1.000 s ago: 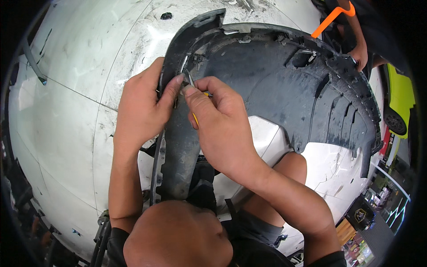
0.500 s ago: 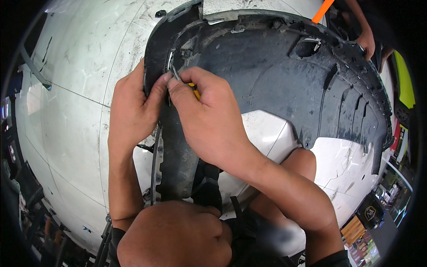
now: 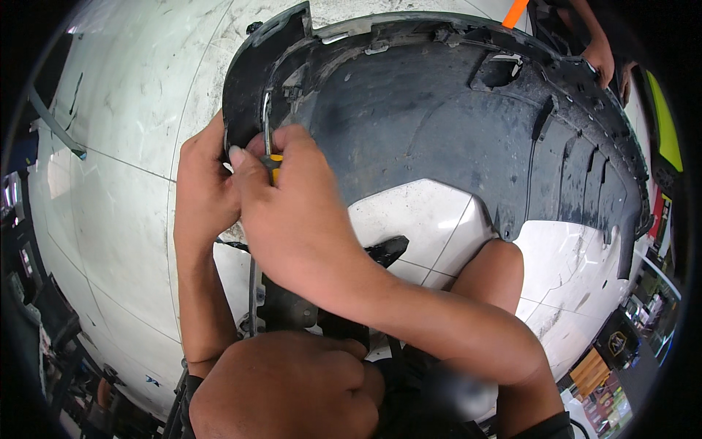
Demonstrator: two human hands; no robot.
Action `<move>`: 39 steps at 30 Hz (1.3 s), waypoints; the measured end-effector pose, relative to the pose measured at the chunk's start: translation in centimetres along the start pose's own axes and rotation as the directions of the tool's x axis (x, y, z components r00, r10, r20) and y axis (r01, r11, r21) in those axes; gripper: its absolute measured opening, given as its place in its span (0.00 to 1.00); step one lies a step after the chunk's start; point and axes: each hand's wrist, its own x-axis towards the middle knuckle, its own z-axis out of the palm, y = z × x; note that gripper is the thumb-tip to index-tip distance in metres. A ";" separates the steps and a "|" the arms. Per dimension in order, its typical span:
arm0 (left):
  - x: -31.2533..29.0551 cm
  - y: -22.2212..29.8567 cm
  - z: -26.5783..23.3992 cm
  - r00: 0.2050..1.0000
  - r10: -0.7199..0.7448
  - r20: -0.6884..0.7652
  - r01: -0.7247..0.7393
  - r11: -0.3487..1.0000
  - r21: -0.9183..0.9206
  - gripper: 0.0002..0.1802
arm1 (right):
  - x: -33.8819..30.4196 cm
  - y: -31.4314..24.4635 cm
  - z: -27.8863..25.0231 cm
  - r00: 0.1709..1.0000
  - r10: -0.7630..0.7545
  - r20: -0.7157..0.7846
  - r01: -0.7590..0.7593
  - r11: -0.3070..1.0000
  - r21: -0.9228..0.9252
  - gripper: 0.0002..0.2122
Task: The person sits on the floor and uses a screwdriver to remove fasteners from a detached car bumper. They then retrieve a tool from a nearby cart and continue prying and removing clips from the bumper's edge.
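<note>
Your right hand (image 3: 296, 208) is closed around the yellow and dark handle of a screwdriver (image 3: 266, 132), thumb and fingers bent in on it with little gap left; the metal shaft points to the far side, its end by a narrow slot inside the panel's left rim, though you cannot tell whether the two touch; your left hand (image 3: 205, 179) is just beside it, curled around the left edge of the big dark plastic car panel (image 3: 409, 132), its fingers partly hidden behind that edge, so you cannot tell how tightly they press; the panel spreads from in front of you to the far right, over the pale tiled floor (image 3: 124, 241); at its far right edge is another person's hand (image 3: 599, 58); an orange strip (image 3: 515, 13) stands at the far edge, and a bright green car (image 3: 664, 124) is well apart on the right.
</note>
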 end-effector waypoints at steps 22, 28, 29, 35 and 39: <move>0.0 -0.3 0.5 0.996 -0.088 -0.016 0.087 0.995 -0.037 0.11 | 0.8 1.0 -1.7 0.995 -0.086 0.043 0.084 0.995 0.054 0.15; -0.3 -0.3 0.5 0.998 -0.048 -0.037 0.048 0.999 -0.004 0.11 | 0.9 0.4 -2.4 0.994 -0.056 0.094 0.061 0.997 -0.046 0.16; -0.3 -0.2 0.5 0.998 -0.051 -0.035 0.051 0.999 0.000 0.11 | 1.2 0.2 -2.8 0.993 -0.049 0.103 0.057 0.995 -0.079 0.16; -0.4 -0.5 0.5 0.997 -0.067 -0.032 0.068 0.997 0.031 0.14 | 0.7 -0.2 0.8 0.999 0.025 0.045 -0.034 0.979 0.199 0.18; -0.3 -0.9 1.1 0.996 -0.032 -0.082 0.033 0.999 0.005 0.15 | 0.7 -1.8 0.0 0.972 0.137 0.193 -0.179 0.959 0.221 0.15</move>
